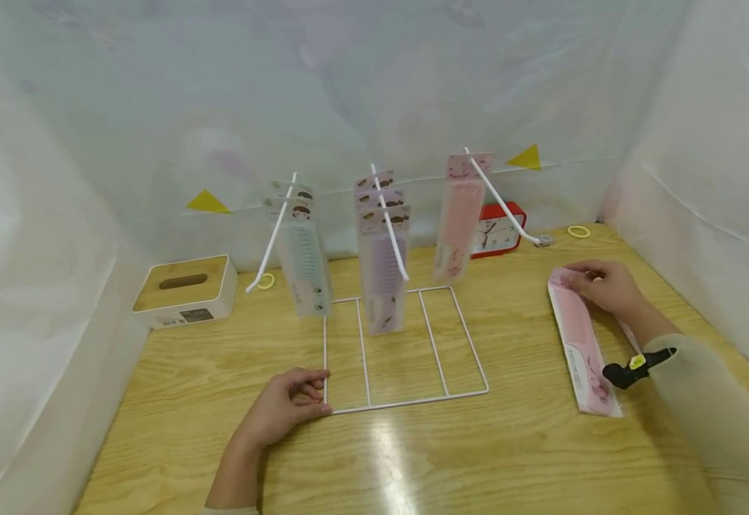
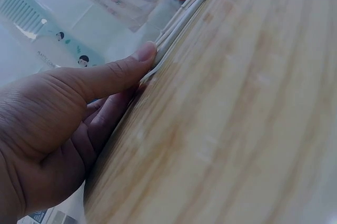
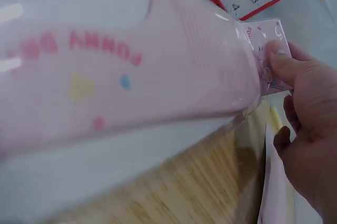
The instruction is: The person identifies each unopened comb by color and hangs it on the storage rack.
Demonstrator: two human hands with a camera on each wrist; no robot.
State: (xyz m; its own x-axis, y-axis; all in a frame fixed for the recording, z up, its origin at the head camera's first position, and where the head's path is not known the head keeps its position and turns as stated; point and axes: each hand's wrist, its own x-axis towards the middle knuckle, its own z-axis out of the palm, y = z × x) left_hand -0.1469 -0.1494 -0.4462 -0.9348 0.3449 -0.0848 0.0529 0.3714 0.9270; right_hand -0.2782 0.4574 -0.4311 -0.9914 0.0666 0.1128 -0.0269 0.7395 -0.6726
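Observation:
A white wire display rack stands on the table, and my left hand holds the front left corner of its base between thumb and fingers. From its left hook hang green packaged combs, from its middle hook purple ones, and from its right hook a pink package. Over at the right, my right hand pinches the header card of another pink comb package. In the right wrist view the thumb presses on that printed card. A further pink package lies under the hand, mostly hidden.
A tissue box with a wooden lid sits at the back left. Behind the right hook stands a red alarm clock. Yellow rings lie near the back edge. White sheeting encloses the table at the back and sides.

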